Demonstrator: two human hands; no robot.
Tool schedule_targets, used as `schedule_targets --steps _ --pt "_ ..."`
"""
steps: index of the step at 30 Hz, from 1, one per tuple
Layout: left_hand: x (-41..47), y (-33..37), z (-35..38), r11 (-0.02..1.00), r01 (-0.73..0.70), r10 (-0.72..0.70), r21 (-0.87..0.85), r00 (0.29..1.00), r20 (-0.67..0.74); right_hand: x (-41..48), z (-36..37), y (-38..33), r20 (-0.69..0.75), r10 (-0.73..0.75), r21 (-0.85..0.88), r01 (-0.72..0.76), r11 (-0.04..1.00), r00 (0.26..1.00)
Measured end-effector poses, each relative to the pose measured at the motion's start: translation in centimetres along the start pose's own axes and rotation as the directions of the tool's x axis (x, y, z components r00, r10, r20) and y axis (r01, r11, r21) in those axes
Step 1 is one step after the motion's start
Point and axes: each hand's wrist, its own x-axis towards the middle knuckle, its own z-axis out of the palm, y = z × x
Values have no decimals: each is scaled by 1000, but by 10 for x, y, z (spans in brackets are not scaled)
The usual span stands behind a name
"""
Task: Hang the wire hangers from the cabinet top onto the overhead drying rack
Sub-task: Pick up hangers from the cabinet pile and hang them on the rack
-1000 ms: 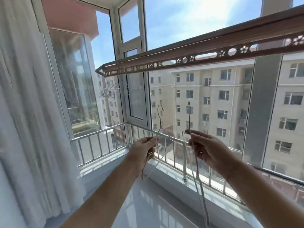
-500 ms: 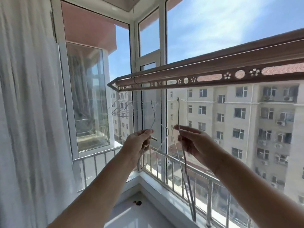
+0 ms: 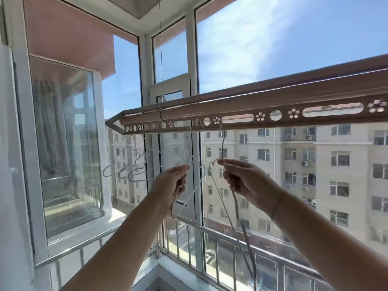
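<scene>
The overhead drying rack (image 3: 273,106) is a brown bar with flower-shaped and oval holes, crossing the view at head height. My left hand (image 3: 171,181) pinches a thin wire hanger (image 3: 190,148) whose hook reaches up to the rack's lower edge. My right hand (image 3: 245,179) grips another wire hanger (image 3: 223,143) by its neck, its hook just under the rack and its body trailing down to the lower right. Several wire hangers (image 3: 134,166) hang from the rack's left end.
Window frames (image 3: 194,59) stand right behind the rack. A metal railing (image 3: 210,244) runs along the sill below. A white curtain (image 3: 12,185) hangs at the far left. A thin cable (image 3: 160,49) holds the rack from the ceiling.
Both hands have risen with their hangers toward the rack, and the hooks now reach its lower edge. My view has tilted upward.
</scene>
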Motion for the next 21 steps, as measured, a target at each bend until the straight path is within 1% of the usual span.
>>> schedule_targets --steps 2,5,13,18,21 --pt "25 9 -14 1000 -15 14 23 999 32 21 12 0 -33 -13 -4 13 1000 999" --pt "61 18 -30 999 -31 31 12 997 68 47 28 2 -73 -24 -19 23 1000 997" --pt "121 16 -43 1000 2 -4 11 992 130 91 44 9 -195 -29 -53 19 998 980" --pt "139 11 -37 1000 18 -20 12 978 208 111 37 14 -287 14 -45 -28 999 958" --pt "147 8 -33 1000 21 -20 -4 974 225 118 34 18 -323 38 -57 -59 997 946"
